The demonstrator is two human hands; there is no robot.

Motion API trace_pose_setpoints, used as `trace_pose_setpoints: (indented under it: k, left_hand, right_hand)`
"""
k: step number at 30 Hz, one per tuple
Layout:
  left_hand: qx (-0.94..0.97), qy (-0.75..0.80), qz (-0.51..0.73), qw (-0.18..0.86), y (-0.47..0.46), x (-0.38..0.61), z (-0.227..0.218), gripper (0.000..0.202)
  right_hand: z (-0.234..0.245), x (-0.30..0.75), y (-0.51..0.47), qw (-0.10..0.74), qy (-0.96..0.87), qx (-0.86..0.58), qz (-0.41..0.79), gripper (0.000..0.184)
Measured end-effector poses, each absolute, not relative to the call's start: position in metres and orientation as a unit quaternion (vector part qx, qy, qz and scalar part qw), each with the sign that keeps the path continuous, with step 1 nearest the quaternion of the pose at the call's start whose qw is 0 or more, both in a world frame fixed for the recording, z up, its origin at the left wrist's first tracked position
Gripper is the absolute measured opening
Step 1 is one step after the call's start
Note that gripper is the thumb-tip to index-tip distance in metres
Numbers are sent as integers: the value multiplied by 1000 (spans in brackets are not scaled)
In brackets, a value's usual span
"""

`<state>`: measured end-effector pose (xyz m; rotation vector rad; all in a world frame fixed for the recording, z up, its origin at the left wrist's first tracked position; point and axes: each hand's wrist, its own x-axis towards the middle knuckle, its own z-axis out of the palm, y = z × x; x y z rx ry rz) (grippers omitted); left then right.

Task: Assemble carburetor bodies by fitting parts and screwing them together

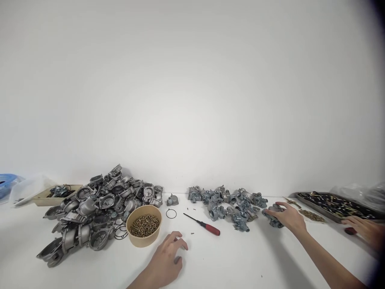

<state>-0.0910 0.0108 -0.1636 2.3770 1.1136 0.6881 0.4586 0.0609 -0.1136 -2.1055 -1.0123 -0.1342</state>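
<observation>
My right hand (290,216) is closed around a grey metal carburetor body (274,220) at the right end of a loose group of similar carburetor bodies (240,200). Low in the middle, my left hand (168,257) hovers over or rests on the white table, fingers apart and slightly bent, with nothing in it. Nearest to it stands a round paper tub (142,241) of small brass-coloured screws (144,225). A screwdriver (207,227) with a red handle lies between my hands. Behind it are a black rubber ring (171,209) and a single float bowl (172,200).
A large heap of metal float bowls (102,208) covers the left side, with black rings (120,237) beside it. Far right, another person's hand (365,229) holds a red-handled tool near a dark tray (339,218) of parts. Small brass parts (313,215) lie nearby.
</observation>
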Motion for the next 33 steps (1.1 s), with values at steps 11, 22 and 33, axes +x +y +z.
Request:
trace_pose_setpoints:
  k: [11,22,33]
  left_hand:
    - [864,388,240,213,10,-91,-158,52]
    - [884,394,217,125,22,-85,-155,54]
    - [870,448,191,79,89,-48,-146,16]
  right_hand:
    - [-141,445,45,380,-435,-814,-59,86]
    - [-84,329,44,473,-521,-687,-182,44]
    - [-154,135,69,257,-789,-545,-115,23]
